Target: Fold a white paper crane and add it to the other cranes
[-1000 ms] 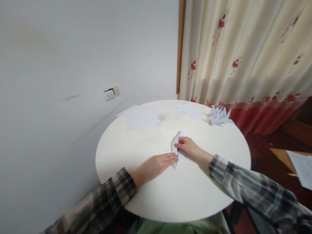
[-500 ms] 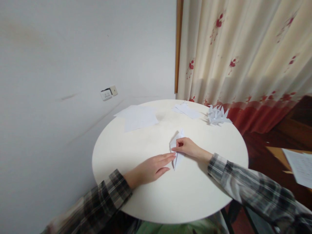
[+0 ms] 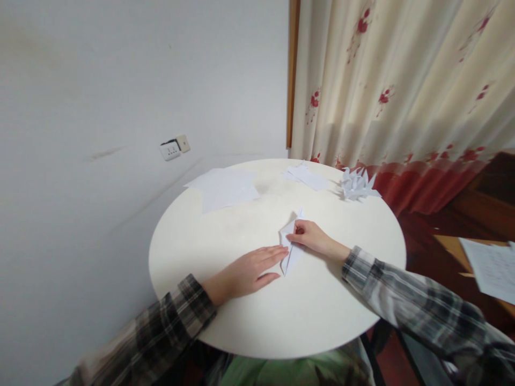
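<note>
A folded piece of white paper (image 3: 295, 256), long and pointed at both ends, lies on the round white table (image 3: 257, 327) in front of me. My left hand (image 3: 257, 271) is open, its fingers stretched out and their tips resting on the paper's left edge near the lower end. The thumb is apart from the fingers and off the paper. My right hand (image 3: 311, 236) is closed in a pinch on the middle of the paper, its fingers curled. Part of the fold is hidden beneath the fingers of both hands.
Flat white sheets (image 3: 225, 188) lie at the table's far left. Smaller paper pieces (image 3: 308, 177) are at the back, beside a cluster of pointed folded papers (image 3: 357, 185). A wall with a socket (image 3: 170, 150) borders the left, a curtain (image 3: 386, 80) the back right.
My right hand has slid slightly up along the folded paper, away from my left fingertips. The left hand stays on the paper's edge. The whole view has shifted a little.
</note>
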`<state>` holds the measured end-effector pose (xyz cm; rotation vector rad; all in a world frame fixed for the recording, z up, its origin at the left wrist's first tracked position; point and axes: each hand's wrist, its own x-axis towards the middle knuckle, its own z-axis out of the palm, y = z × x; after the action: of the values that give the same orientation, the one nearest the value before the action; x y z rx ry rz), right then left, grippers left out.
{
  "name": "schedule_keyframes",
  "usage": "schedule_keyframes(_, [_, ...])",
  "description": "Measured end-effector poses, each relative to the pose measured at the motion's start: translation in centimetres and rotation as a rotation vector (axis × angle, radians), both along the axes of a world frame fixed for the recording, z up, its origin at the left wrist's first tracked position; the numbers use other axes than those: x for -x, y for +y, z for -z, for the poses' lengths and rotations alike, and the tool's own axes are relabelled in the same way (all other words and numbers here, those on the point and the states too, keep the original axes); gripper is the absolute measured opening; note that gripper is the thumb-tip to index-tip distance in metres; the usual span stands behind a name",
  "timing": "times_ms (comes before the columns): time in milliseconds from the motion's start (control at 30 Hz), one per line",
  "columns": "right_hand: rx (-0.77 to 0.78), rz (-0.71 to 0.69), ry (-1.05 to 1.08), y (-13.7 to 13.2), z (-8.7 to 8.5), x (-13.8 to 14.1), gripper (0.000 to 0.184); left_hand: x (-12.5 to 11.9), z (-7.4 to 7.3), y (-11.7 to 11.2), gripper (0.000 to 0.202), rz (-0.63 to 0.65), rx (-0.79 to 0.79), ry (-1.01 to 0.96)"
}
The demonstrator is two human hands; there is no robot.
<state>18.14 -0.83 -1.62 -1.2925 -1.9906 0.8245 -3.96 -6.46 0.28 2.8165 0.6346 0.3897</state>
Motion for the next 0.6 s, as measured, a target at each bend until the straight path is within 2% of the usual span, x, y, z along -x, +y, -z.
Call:
schedule_keyframes(267, [-0.101,0.016,-0.029,-0.25,0.24,-0.02,0.018,0.04,0.27,0.33,0.048,0.002,-0.014,0.087])
schedule_keyframes(600, [-0.114,0.021,0.003,-0.36,0.39,-0.21,0.016,0.00,0.11,0.34,0.047,0.009,-0.041,0.142])
